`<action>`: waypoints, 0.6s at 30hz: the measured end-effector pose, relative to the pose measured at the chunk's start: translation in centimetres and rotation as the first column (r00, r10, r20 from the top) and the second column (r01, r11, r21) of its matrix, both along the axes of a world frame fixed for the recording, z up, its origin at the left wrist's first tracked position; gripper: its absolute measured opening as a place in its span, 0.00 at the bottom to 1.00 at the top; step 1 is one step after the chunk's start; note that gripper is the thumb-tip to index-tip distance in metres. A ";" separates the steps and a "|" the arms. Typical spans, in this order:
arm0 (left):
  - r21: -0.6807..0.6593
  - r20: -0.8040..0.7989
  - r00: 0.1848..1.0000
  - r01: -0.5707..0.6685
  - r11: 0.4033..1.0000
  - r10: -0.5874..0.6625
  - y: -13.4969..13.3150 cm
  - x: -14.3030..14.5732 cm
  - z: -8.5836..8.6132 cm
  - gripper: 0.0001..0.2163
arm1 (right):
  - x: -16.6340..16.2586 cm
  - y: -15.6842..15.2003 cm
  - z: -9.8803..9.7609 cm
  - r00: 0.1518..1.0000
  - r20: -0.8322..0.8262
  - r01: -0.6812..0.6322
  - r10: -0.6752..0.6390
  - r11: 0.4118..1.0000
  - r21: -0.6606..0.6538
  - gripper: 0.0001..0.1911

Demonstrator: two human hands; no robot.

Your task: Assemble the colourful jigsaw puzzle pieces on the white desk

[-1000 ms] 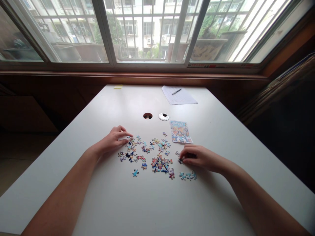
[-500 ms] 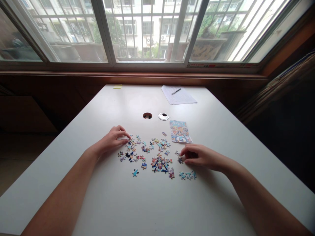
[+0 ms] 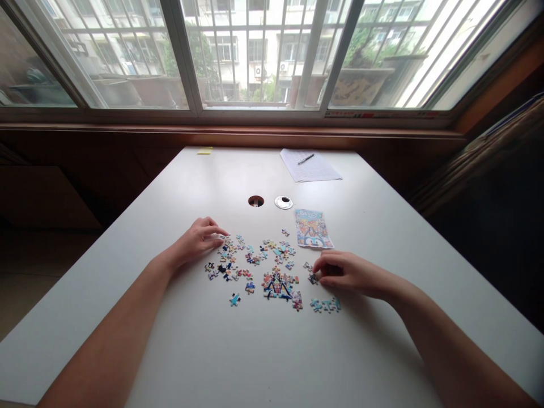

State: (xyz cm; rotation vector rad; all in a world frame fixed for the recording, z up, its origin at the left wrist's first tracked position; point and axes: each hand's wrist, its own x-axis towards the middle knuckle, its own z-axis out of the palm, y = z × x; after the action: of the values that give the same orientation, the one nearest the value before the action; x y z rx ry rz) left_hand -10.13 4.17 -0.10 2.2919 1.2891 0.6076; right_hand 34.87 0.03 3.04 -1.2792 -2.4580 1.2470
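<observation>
fingertips (image 3: 318,276) of right hand (image 3: 348,275) drawn together, thumb and forefinger pinched on a small dark piece (image 3: 313,279) lying flat on the table, just right of the joined cluster (image 3: 278,285). fingertips (image 3: 223,233) of left hand (image 3: 198,239) curled close together and pressed to the tabletop, up and left of the joined cluster, at the edge of the loose pieces (image 3: 255,258); whether a piece sits under them, impossible to tell.

joined cluster: one small multicoloured patch, apparently the largest part fitted so far. short blue strip (image 3: 325,305) of linked pieces just below and right of it, near the right wrist. loose pieces scattered above and to the left of the cluster, many face up, one blue piece (image 3: 234,298) apart at lower left. judged from this: early in the assembly, only a small share joined, most pieces unplaced, no border laid.

reference picture (image 3: 313,228) above and right of the cluster, flat on the table. further beyond the cluster: cable hole (image 3: 255,201) and its round cap (image 3: 283,202), then a paper sheet (image 3: 312,169) with a pen (image 3: 305,158), and a yellow note (image 3: 204,151) at the far edge.

white table (image 3: 255,351) under everything, set against a brown wooden sill below a wide barred window (image 3: 255,51); daylight and apartment blocks outside.
</observation>
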 end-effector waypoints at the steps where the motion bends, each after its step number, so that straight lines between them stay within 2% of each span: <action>1: 0.020 -0.012 1.000 0.008 1.000 -0.007 0.0 0.1 -0.1 0.12 | 0.0 0.0 0.0 1.000 0.000 -0.003 0.003 1.000 0.003 0.11; 9: 0.050 -0.066 0.997 0.047 0.998 -0.044 -0.3 0.9 0.2 0.12 | -0.3 -0.1 0.3 1.000 -0.006 -0.007 0.007 1.000 -0.002 0.12; 18: -0.005 -0.035 0.999 0.040 0.999 -0.040 -0.4 0.5 0.5 0.12 | -0.1 -0.1 0.2 1.000 -0.011 -0.001 0.001 1.000 0.009 0.12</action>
State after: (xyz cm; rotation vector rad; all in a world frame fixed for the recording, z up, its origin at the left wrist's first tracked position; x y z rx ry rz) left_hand -9.63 3.76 0.43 2.3290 1.2562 0.5532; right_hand 34.73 -0.03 3.22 -1.2657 -2.4535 1.2391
